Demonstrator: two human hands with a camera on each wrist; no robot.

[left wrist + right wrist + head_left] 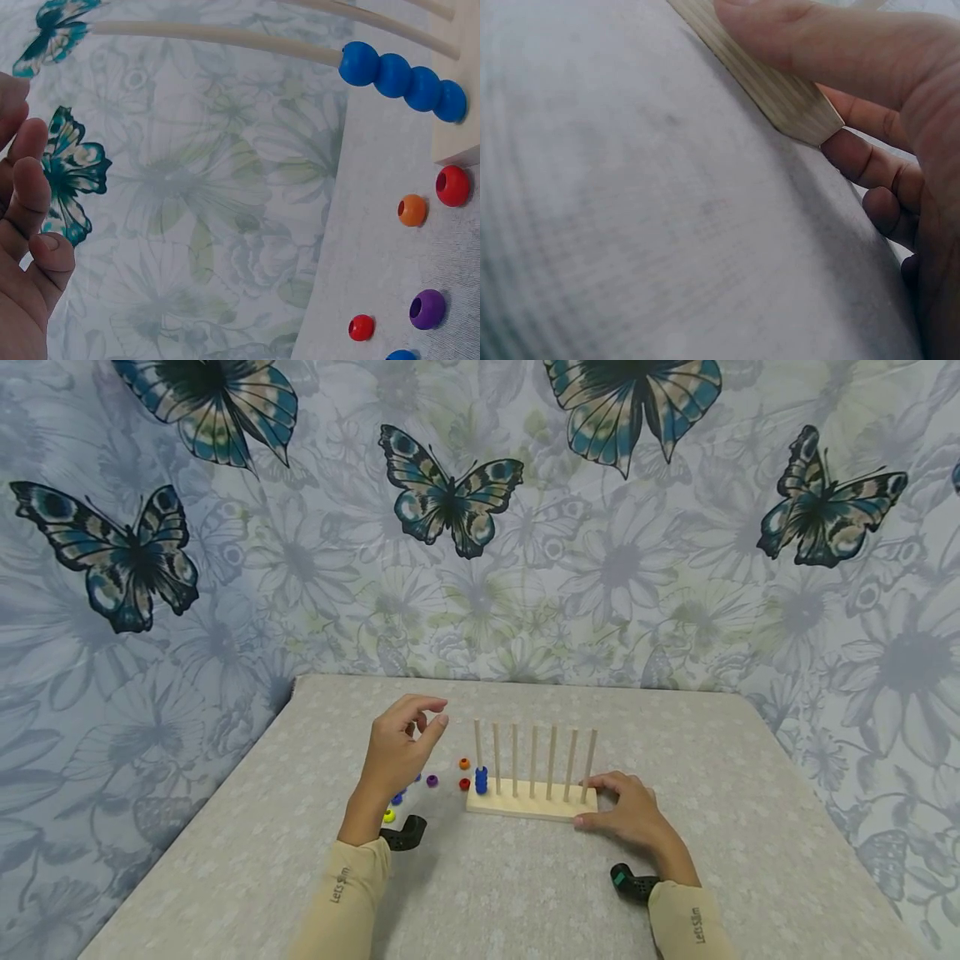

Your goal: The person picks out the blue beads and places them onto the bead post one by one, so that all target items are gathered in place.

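A pale wooden peg board [525, 810] with a row of upright pegs stands on the table. Several blue beads [405, 79] are stacked at the bottom of its leftmost peg. My right hand [630, 810] grips the board's right end, thumb along the front edge and fingers at the end and behind. The right wrist view shows the thumb lying on the wooden base [780, 97]. Raised to the left of the pegs, my left hand [401, 743] has loosely bent fingers, thumb and index finger apart, and no bead visible between them.
Loose beads lie left of the board: an orange bead [464, 763], a red bead [464, 784], a purple bead [432, 781], a yellow bead [388, 816], plus another red bead [361, 328] and blue ones partly behind my left arm. A butterfly-patterned cloth [480, 610] hangs behind the table.
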